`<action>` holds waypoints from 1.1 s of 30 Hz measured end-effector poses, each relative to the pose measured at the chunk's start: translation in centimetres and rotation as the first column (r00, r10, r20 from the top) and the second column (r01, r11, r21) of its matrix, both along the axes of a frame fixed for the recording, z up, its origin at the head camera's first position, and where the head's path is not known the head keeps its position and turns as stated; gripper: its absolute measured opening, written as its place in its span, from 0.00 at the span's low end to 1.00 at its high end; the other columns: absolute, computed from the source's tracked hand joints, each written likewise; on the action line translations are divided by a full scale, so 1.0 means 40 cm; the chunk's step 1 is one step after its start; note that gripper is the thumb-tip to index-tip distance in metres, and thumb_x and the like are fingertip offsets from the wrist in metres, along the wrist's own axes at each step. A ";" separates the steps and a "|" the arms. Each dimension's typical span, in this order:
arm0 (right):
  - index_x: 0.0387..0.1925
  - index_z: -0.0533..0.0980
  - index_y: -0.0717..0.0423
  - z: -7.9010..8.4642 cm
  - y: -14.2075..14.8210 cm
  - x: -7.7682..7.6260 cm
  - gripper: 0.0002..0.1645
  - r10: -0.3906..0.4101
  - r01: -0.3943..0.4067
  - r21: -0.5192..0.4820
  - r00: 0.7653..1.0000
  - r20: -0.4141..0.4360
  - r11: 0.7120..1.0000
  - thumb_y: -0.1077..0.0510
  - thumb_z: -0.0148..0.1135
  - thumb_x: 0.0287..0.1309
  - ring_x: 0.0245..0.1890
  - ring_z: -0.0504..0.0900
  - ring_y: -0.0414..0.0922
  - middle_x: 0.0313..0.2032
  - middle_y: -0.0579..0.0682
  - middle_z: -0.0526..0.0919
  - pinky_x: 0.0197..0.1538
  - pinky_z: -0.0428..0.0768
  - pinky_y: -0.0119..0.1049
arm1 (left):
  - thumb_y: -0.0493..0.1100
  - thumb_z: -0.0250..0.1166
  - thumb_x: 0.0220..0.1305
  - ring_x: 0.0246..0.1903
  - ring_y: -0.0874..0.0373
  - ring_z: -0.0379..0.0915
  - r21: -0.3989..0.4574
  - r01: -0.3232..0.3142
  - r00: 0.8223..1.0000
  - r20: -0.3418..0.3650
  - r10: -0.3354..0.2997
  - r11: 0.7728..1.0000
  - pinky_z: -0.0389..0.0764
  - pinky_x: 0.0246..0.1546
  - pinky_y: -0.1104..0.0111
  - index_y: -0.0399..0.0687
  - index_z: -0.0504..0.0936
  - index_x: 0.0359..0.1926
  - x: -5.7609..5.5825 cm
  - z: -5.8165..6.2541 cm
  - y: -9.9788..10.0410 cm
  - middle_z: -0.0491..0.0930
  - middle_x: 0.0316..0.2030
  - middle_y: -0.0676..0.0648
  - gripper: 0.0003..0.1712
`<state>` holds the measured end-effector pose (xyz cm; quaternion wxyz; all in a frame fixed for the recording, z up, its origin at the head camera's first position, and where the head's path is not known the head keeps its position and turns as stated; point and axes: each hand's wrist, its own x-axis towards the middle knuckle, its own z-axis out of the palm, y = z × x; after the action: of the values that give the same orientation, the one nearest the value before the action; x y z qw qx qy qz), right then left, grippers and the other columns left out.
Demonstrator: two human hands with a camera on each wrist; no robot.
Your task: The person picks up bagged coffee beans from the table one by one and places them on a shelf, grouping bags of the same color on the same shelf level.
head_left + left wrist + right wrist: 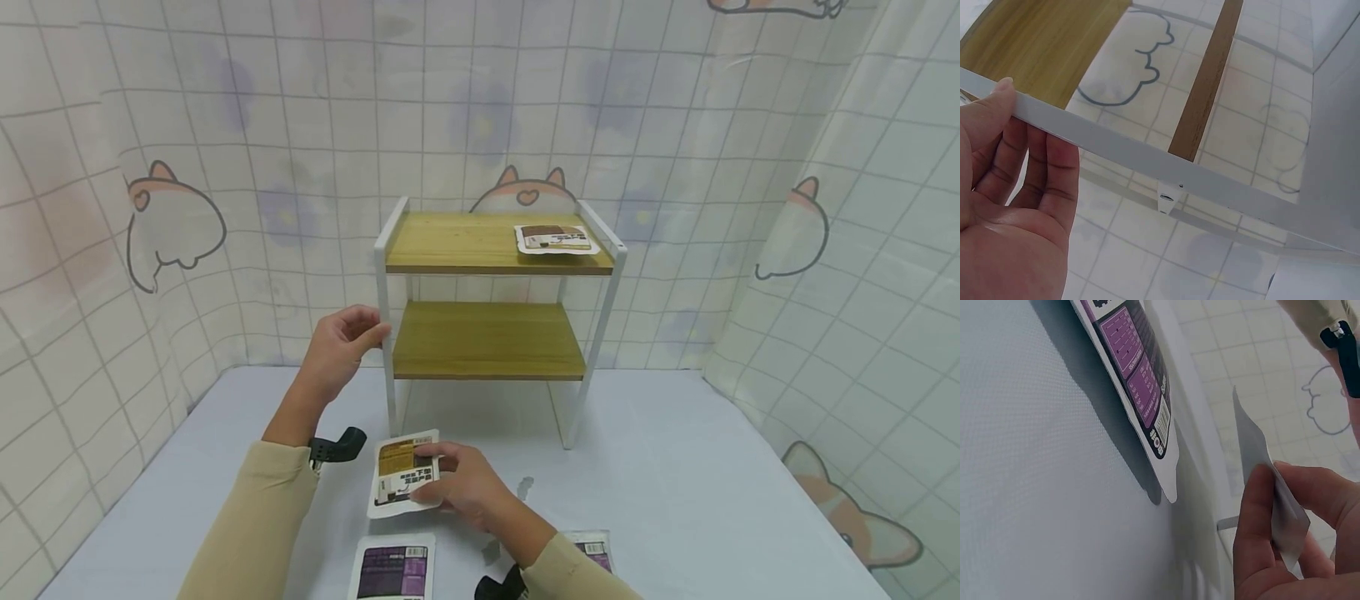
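A white-framed two-tier shelf rack [487,337] with wood-look boards stands at the middle back. My left hand [333,354] grips its left front post, and the left wrist view has the thumb on one side of the white bar [1110,140] with fingers behind it. My right hand [476,492] pinches a white flat food pouch [390,483] with a yellow and black label, in front of the rack's left foot. Edge-on in the right wrist view, that pouch [1288,519] sits between thumb and fingers, raised off the table.
Another pouch [555,240] lies at the right of the top board. Nearer me is a purple-labelled pouch [393,571]; a second purple pouch [596,546] is partly hidden by my right sleeve. A patterned curtain [300,125] encloses the white table [675,483].
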<state>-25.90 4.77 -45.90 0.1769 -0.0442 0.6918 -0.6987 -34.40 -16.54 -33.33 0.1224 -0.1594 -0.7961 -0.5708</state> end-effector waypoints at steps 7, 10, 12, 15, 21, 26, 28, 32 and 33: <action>0.62 0.79 0.54 0.009 0.018 0.004 0.40 -0.014 0.013 -0.036 1.000 -0.017 0.999 0.79 0.72 0.45 0.48 0.86 0.52 0.55 0.60 0.81 0.48 0.88 0.46 | 0.52 0.66 0.71 0.46 0.55 0.79 -0.011 -0.007 1.000 0.007 0.007 1.000 0.79 0.54 0.70 0.43 0.82 0.51 0.003 0.004 0.002 0.83 0.47 0.42 0.18; 0.62 0.78 0.54 0.017 0.026 0.007 0.40 -0.019 0.018 -0.044 0.999 -0.026 0.999 0.78 0.72 0.46 0.47 0.86 0.52 0.55 0.60 0.81 0.48 0.88 0.45 | 0.50 0.65 0.72 0.46 0.55 0.78 -0.010 -0.008 1.000 0.010 0.008 1.000 0.79 0.54 0.70 0.43 0.82 0.51 0.004 0.005 0.002 0.83 0.47 0.42 0.16; 0.62 0.78 0.55 0.024 0.030 0.010 0.40 -0.023 0.022 -0.057 0.999 -0.030 0.998 0.78 0.71 0.46 0.47 0.86 0.52 0.55 0.61 0.82 0.48 0.88 0.45 | 0.47 0.65 0.73 0.46 0.54 0.78 -0.008 -0.008 1.000 0.010 0.008 1.000 0.79 0.54 0.69 0.43 0.82 0.51 0.006 0.006 0.003 0.83 0.46 0.42 0.14; 0.63 0.77 0.56 0.030 0.035 0.014 0.41 -0.027 0.024 -0.069 0.999 -0.041 0.997 0.79 0.71 0.46 0.46 0.86 0.52 0.55 0.61 0.82 0.48 0.88 0.45 | 0.47 0.64 0.73 0.46 0.54 0.78 -0.008 -0.009 1.000 0.009 0.009 1.000 0.79 0.54 0.70 0.42 0.82 0.51 0.007 0.006 0.003 0.83 0.46 0.42 0.14; 0.64 0.77 0.56 0.033 0.042 0.016 0.41 -0.035 0.032 -0.083 0.999 -0.039 0.996 0.79 0.72 0.45 0.45 0.86 0.51 0.55 0.60 0.82 0.47 0.88 0.45 | 0.50 0.65 0.73 0.46 0.56 0.79 -0.012 -0.012 1.000 0.003 0.012 1.000 0.79 0.53 0.72 0.43 0.82 0.51 0.007 0.004 0.001 0.83 0.47 0.43 0.16; 0.64 0.77 0.55 0.040 0.051 0.019 0.42 -0.038 0.032 -0.088 0.997 -0.063 0.996 0.78 0.72 0.45 0.45 0.88 0.52 0.56 0.60 0.82 0.46 0.88 0.45 | 0.50 0.65 0.72 0.44 0.58 0.79 -0.010 -0.009 1.000 -0.003 0.009 1.000 0.79 0.51 0.73 0.41 0.82 0.51 0.005 0.003 0.002 0.83 0.46 0.43 0.17; 0.64 0.77 0.55 0.045 0.055 0.020 0.42 -0.037 0.031 -0.085 0.997 -0.073 0.996 0.78 0.73 0.45 0.45 0.88 0.51 0.56 0.60 0.82 0.46 0.88 0.44 | 0.51 0.65 0.72 0.44 0.58 0.79 -0.008 -0.007 1.000 -0.005 0.007 1.000 0.79 0.51 0.73 0.41 0.82 0.50 0.005 0.003 0.001 0.83 0.45 0.45 0.18; 0.64 0.77 0.55 0.060 0.065 0.023 0.42 -0.030 0.024 -0.070 0.996 -0.089 0.997 0.76 0.74 0.45 0.44 0.88 0.50 0.56 0.60 0.82 0.45 0.88 0.43 | 0.51 0.66 0.72 0.44 0.58 0.79 -0.004 -0.008 1.000 -0.001 0.008 1.000 0.79 0.51 0.74 0.42 0.82 0.50 0.002 0.001 0.001 0.83 0.43 0.50 0.17; 0.65 0.77 0.54 0.064 0.068 0.024 0.42 -0.028 0.022 -0.066 0.995 -0.092 0.998 0.76 0.74 0.46 0.44 0.88 0.50 0.56 0.60 0.82 0.45 0.88 0.42 | 0.50 0.66 0.72 0.44 0.57 0.79 0.001 -0.005 1.000 0.001 0.005 1.000 0.79 0.51 0.74 0.43 0.82 0.50 0.001 0.000 0.002 0.83 0.43 0.50 0.16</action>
<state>-24.94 7.48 -43.33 0.1343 -0.0735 0.6766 -0.7203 -34.37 -16.48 -33.32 0.1235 -0.1572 -0.7963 -0.5709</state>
